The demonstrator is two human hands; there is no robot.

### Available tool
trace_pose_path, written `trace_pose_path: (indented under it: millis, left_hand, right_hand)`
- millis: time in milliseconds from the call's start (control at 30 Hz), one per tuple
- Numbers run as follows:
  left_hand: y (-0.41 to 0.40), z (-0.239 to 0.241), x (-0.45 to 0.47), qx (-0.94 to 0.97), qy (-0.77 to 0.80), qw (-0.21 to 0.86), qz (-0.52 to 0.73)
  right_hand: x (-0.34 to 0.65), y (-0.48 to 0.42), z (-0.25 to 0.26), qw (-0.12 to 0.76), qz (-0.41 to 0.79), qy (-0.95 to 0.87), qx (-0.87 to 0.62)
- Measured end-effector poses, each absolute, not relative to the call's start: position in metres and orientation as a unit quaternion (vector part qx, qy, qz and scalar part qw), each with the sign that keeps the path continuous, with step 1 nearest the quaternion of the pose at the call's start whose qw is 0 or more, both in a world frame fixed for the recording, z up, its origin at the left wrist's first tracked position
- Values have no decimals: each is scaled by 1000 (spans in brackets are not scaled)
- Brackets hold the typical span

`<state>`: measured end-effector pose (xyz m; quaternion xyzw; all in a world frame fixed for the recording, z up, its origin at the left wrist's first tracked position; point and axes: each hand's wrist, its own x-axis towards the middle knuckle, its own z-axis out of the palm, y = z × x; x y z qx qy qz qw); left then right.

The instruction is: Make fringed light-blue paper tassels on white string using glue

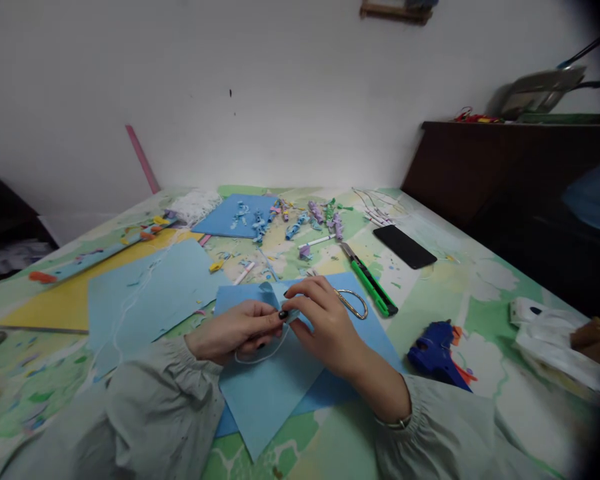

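Observation:
My left hand [247, 325] is closed in a pinch on a small light-blue paper piece [279, 293], with a white string [263, 359] looping below the fingers. From the other side, my right hand [323, 320] bends its fingers around the same paper, fingertips pressed close to the left thumb. What exactly lies between the fingertips is partly hidden. Under both hands spread a light-blue paper sheet [260, 413] and a darker blue sheet [375, 333]. Just beyond my right hand a gold-coloured scissors handle [357, 307] shows, its blades covered.
A green utility knife [373, 283] and a black phone [405, 247] lie to the right, with a blue glue gun [440, 353] nearer. Several curled paper figures [300, 225] and scraps lie at the back. Yellow board [45, 307] and another blue sheet [155, 287] are left.

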<state>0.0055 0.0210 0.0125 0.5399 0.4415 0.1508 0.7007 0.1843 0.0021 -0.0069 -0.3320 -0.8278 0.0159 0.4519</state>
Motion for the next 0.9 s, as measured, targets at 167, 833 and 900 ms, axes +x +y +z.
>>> trace_pose_path:
  millis: [167, 833, 900]
  left_hand:
    - [20, 11, 7, 567, 484, 640, 185]
    - [8, 58, -67, 633, 587, 457, 216]
    - [3, 56, -77, 640, 603, 447, 161]
  right_hand:
    - [184, 2, -8, 455, 58, -820, -343]
    - [187, 10, -22, 356, 127, -860, -343]
    - [188, 9, -23, 305, 153, -884, -320]
